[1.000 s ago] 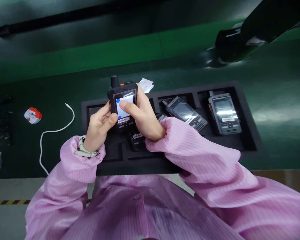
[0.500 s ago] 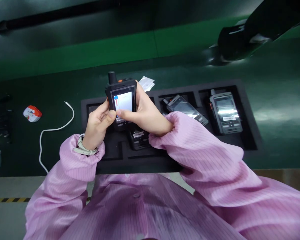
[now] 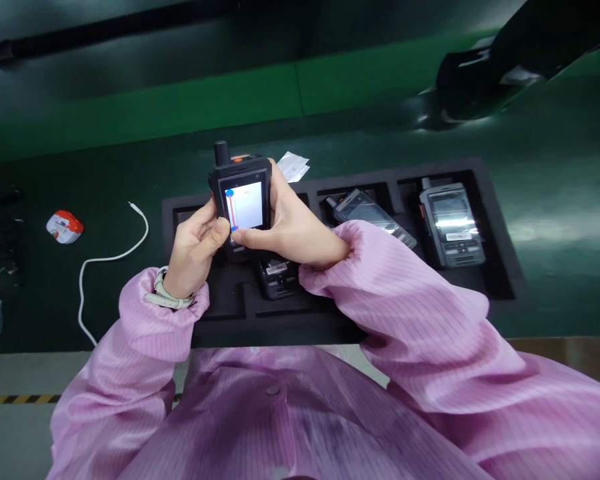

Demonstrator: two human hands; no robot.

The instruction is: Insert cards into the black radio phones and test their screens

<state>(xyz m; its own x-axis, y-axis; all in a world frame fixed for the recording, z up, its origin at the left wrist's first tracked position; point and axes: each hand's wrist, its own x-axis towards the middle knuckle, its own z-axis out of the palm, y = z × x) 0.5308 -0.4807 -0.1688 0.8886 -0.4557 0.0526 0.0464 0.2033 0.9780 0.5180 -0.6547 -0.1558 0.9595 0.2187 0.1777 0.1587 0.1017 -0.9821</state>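
Observation:
A black two-way radio (image 3: pixel 245 200) with a stubby antenna and an orange top button is held upright between both my hands. Its lit screen shows a red line joining two blue dots on white. My left hand (image 3: pixel 196 250) grips the lower left side, thumb at the screen's bottom left corner. Wrapped round the right side is my right hand (image 3: pixel 295 223), its thumb lying across the lower screen by the lower blue dot. Beneath them, a second radio (image 3: pixel 279 277) rests in the black foam tray (image 3: pixel 225 303), partly hidden by my hands and the held radio.
Two more radios, one tilted (image 3: pixel 373 215) and one straight (image 3: pixel 453 227), sit in the tray's right compartments. Behind it lie clear-white film pieces (image 3: pixel 293 167). To the left are a white cable (image 3: pixel 113 257) and an orange-white item (image 3: pixel 65 227). A black arm-like fixture (image 3: pixel 473 83) juts in at upper right.
On the screen the red line has grown longer downward, and a second blue dot now shows by my right thumb. That thumb has shifted slightly down. The radio is nearly still.

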